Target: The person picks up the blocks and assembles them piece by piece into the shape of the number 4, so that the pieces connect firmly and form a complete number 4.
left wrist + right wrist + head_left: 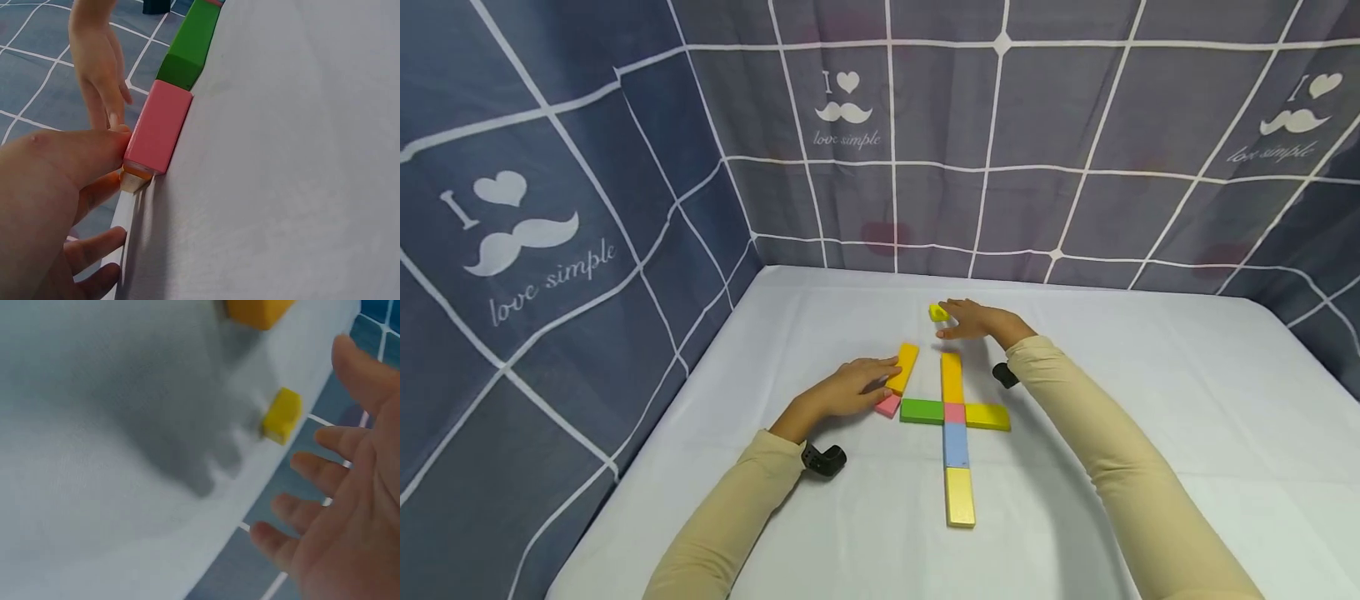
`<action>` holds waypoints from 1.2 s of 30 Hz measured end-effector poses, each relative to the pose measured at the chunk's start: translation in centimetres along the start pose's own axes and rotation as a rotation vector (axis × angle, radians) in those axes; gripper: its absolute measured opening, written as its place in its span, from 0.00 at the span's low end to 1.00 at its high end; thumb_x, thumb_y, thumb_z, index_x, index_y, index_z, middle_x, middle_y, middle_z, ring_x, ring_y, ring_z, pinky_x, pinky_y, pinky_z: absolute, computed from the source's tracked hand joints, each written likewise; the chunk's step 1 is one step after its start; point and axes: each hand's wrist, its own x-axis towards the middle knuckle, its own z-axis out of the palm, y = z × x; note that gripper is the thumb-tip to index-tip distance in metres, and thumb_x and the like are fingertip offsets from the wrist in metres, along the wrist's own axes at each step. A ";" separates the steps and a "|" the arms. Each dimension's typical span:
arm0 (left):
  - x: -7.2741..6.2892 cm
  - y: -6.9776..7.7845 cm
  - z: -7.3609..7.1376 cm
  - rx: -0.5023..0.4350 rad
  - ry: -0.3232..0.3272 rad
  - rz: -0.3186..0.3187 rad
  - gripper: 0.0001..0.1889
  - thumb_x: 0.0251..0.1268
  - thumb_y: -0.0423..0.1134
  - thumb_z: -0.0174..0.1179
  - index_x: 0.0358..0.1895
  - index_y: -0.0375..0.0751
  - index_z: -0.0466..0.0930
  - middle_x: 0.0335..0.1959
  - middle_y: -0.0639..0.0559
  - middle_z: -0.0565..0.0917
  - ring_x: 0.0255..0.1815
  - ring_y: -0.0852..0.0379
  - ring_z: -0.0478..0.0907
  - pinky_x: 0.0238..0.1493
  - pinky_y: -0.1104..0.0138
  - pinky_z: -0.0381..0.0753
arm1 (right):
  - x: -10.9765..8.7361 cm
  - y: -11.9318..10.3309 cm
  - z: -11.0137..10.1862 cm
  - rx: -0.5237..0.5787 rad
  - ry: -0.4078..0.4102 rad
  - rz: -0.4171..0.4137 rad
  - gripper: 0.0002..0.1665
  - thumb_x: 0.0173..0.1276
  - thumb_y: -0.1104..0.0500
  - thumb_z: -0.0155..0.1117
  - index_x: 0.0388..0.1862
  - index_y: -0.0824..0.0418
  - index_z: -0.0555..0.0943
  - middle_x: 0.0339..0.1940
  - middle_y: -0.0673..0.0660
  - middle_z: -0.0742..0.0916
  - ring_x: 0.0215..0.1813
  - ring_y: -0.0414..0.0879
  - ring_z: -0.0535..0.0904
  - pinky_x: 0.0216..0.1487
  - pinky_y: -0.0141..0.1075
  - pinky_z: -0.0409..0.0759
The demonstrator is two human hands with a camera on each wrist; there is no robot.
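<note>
My left hand point(852, 386) is at an orange block point(908, 360), its thumb and fingers about the block's near end. In the left wrist view the thumb tip also touches the side of a pink block point(159, 128), which hides most of the orange one. A green block point(922, 411) meets a second pink block point(954, 413) in a cross shape. My right hand point(972, 320) hovers beside a small yellow block point(937, 312), fingers spread and holding nothing. In the right wrist view that yellow block point(282, 416) lies apart from the fingertips.
Around the central pink block lie another orange block point(952, 377), a yellow block point(988, 417) and a blue block point(956, 445), with a pale yellow block point(959, 497) below. They lie on a white-covered table point(865, 533). Grey checked curtains point(940, 125) stand behind and left.
</note>
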 end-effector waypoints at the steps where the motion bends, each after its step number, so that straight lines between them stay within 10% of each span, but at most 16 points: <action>1: 0.0 0.1 0.1 0.001 -0.003 0.001 0.26 0.68 0.48 0.47 0.67 0.46 0.62 0.71 0.51 0.59 0.70 0.48 0.56 0.67 0.49 0.55 | 0.2 0.2 0.2 0.007 0.009 -0.008 0.43 0.68 0.47 0.51 0.72 0.66 0.47 0.72 0.69 0.52 0.72 0.65 0.44 0.69 0.58 0.47; 14: 0.1 1.1 0.8 0.000 -0.018 -0.023 0.25 0.68 0.50 0.47 0.67 0.50 0.63 0.71 0.56 0.58 0.70 0.50 0.55 0.67 0.50 0.55 | 0.8 2.4 1.8 0.007 0.022 -0.013 0.35 0.71 0.54 0.48 0.72 0.62 0.51 0.71 0.67 0.58 0.70 0.61 0.55 0.69 0.54 0.53; 36: -0.1 0.3 0.1 -0.008 0.001 -0.040 0.25 0.69 0.49 0.47 0.67 0.49 0.63 0.71 0.53 0.59 0.70 0.48 0.56 0.66 0.49 0.56 | 0.2 -1.3 2.0 -0.109 0.062 -0.133 0.31 0.65 0.52 0.58 0.66 0.58 0.66 0.62 0.64 0.73 0.62 0.61 0.67 0.63 0.55 0.63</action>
